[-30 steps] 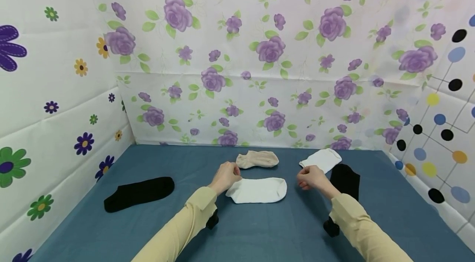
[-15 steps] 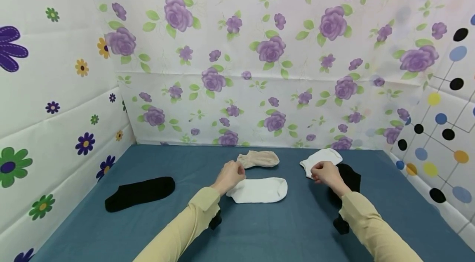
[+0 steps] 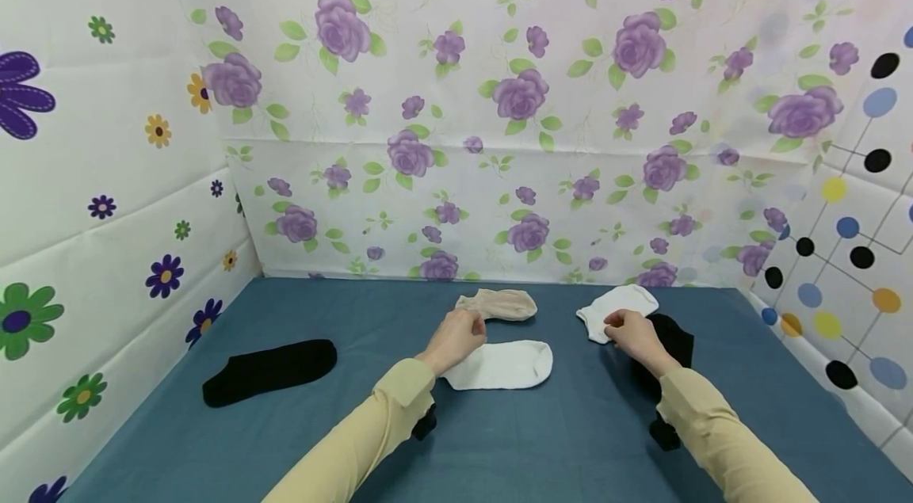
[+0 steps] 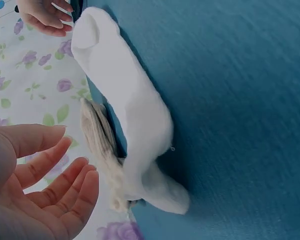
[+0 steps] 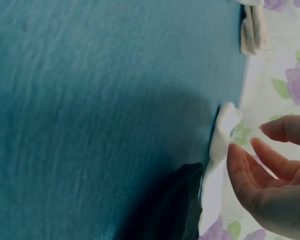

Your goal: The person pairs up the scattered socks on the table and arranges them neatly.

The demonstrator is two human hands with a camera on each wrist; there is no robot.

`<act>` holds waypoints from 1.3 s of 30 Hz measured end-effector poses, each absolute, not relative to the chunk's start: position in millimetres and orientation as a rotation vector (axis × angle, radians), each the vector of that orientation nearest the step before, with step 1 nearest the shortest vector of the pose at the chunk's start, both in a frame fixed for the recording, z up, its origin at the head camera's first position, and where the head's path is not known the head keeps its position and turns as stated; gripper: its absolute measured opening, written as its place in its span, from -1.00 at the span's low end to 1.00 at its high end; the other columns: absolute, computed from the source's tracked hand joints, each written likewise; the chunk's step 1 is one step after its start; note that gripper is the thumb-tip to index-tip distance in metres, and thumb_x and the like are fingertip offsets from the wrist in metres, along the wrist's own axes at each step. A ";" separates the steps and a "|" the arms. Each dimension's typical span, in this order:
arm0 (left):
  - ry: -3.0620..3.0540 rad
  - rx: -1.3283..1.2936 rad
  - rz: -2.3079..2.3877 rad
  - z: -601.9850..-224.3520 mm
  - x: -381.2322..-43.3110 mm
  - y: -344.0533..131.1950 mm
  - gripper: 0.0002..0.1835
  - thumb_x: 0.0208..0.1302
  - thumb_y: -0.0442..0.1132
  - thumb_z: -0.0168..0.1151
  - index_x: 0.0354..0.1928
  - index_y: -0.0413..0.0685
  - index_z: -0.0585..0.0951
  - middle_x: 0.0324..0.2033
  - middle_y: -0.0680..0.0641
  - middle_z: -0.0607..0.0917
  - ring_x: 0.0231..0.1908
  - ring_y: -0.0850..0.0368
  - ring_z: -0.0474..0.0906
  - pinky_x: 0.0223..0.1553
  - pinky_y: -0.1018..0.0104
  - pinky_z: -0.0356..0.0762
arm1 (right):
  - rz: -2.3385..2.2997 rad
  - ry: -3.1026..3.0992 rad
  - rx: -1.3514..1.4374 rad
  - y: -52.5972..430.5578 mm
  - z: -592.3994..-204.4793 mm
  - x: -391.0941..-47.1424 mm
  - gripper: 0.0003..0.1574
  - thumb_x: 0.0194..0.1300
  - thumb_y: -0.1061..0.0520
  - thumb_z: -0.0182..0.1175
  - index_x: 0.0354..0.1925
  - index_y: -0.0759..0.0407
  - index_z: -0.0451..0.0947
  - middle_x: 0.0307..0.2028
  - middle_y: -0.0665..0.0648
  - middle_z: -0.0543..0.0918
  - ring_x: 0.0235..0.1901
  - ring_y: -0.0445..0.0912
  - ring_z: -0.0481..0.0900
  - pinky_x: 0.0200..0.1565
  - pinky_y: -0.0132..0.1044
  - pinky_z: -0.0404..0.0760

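Observation:
Over the cuff end of the middle white sock hovers my left hand. In the left wrist view its fingers are loosely bent, with a gap between thumb and fingertips and nothing held. A beige sock lies just beyond that white one. My right hand hangs above the table by another white sock at the back right; the right wrist view shows thumb and fingers parted around nothing. A black sock lies beneath the right hand and wrist, partly hidden.
Another black sock lies flat on the left side of the blue-covered table. Floral cloth closes off the back, with patterned cloth walls at left and right.
My right hand has moved right, toward the far white sock and over the black one. My left hand has shifted slightly right across the middle white sock. The socks stay in place.

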State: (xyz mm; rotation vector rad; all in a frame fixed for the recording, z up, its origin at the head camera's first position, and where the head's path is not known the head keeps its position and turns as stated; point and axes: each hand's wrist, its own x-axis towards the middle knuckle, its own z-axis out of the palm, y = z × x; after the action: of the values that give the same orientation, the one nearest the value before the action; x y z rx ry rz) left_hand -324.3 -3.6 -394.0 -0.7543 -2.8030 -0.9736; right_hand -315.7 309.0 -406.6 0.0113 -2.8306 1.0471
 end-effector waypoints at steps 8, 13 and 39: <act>-2.828 -0.768 -0.973 -390.3 -322.8 0.8 -0.92 0.16 -0.37 0.20 -0.45 -0.10 0.53 -0.49 0.02 0.46 -0.50 0.15 0.38 -0.42 0.26 0.39 | 0.889 -2.894 0.100 310.4 -409.4 -319.0 -0.72 0.12 0.29 0.07 -0.23 0.53 0.47 -0.37 0.29 0.55 -0.35 0.10 0.50 -0.28 -0.06 0.46; -2.831 -0.802 -0.985 -390.2 -321.4 5.8 -0.94 0.19 -0.35 0.19 -0.41 -0.09 0.52 -0.48 0.03 0.47 -0.49 0.16 0.39 -0.39 0.25 0.39 | 0.888 -2.915 0.146 309.5 -411.9 -318.6 -0.73 0.12 0.30 0.08 -0.24 0.52 0.47 -0.38 0.25 0.55 -0.38 0.07 0.49 -0.29 -0.06 0.46; -2.795 -1.140 -0.611 -388.8 -313.1 65.5 -0.87 0.22 -0.30 0.17 -0.20 -0.16 0.57 -0.31 -0.03 0.52 -0.28 0.17 0.45 -0.33 0.45 0.39 | 0.977 -2.846 0.240 301.6 -406.0 -314.1 -0.82 0.16 0.33 0.08 -0.28 0.44 0.53 -0.41 0.16 0.56 -0.45 -0.03 0.49 -0.40 -0.18 0.47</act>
State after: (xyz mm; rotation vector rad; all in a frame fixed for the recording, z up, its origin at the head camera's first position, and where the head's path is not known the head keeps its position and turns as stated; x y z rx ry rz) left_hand -313.1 65.5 -388.8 -1.1403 -2.7953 -0.6111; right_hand -314.1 301.6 -406.0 0.2398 -2.8459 0.9772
